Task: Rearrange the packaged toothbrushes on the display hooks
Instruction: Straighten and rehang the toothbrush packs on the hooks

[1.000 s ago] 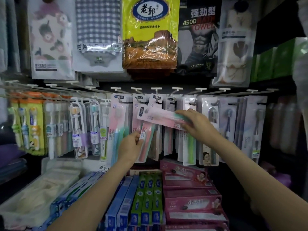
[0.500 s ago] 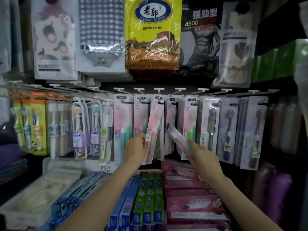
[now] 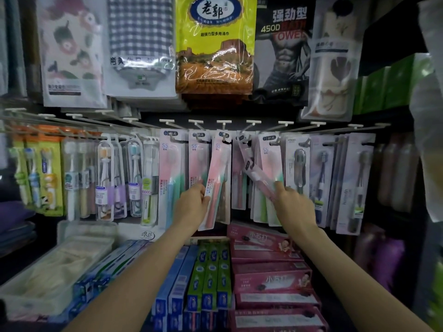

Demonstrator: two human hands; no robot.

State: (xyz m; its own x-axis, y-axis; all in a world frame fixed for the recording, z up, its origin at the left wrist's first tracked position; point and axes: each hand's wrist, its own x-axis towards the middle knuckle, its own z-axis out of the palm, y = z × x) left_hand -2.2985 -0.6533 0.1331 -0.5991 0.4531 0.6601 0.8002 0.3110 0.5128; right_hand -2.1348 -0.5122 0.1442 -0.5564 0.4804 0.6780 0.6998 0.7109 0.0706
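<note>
**Both hands on pink toothbrush packs at the hook row**

Nearest the camera, along the bottom edge of the display, lie stacked toothpaste cartons: blue boxes (image 3: 178,291), green boxes (image 3: 211,276) and pink boxes (image 3: 271,281), with a white plastic bin (image 3: 60,259) toward the lower left corner.

Above them two bare forearms reach up to the row of hooks. The left hand (image 3: 191,207) has its fingers curled round the lower part of a pink toothbrush pack (image 3: 215,185), which hangs from a hook near the middle of the row and tilts with its bottom end swung left. The right hand (image 3: 293,204) pinches the lower end of a second pink pack (image 3: 255,172), which slants up and left toward a hook tip (image 3: 241,137); whether its top is on that hook cannot be told.

Behind the hands, more pink-and-green packs (image 3: 171,168) hang straight from the middle hooks. Clear-cased brushes (image 3: 105,178) and children's brushes on green cards (image 3: 38,173) fill the left end of the row, grey-carded brushes (image 3: 321,178) the right end.

Farthest up, along the top edge, hang bagged towels: a gingham one (image 3: 140,41), a yellow pack (image 3: 215,44) and a black pack (image 3: 282,49).
</note>
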